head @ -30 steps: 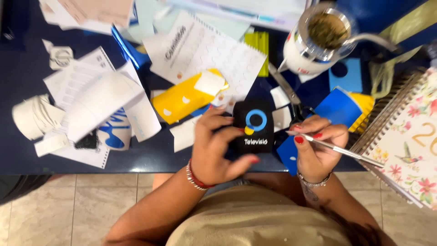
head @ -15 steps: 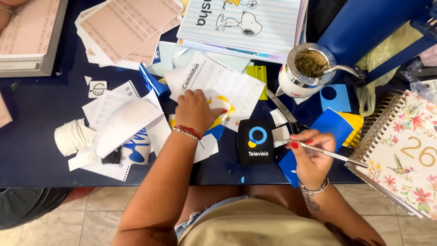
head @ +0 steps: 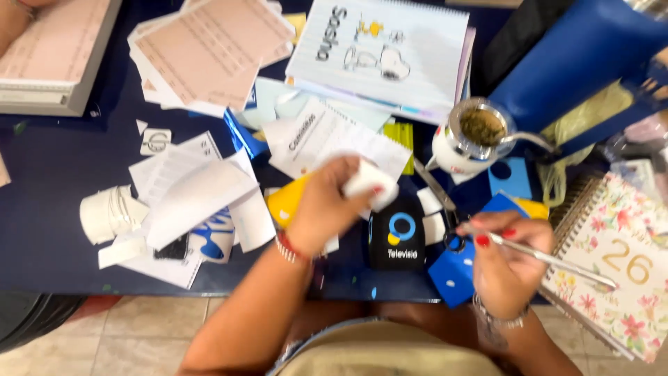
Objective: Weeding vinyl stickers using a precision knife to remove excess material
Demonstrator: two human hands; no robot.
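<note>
The black box lies between the left hand and right hand.

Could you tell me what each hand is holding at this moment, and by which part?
The left hand grips a small white piece, blurred, by its near end. The right hand pinches a thin metal tool near its front end, the rest trailing to the right.

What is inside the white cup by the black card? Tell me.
The white cup is filled near its metal rim with greenish-brown crumbled herb, and a metal straw sticks out toward the right. Anything beneath the herb surface is hidden.
</note>
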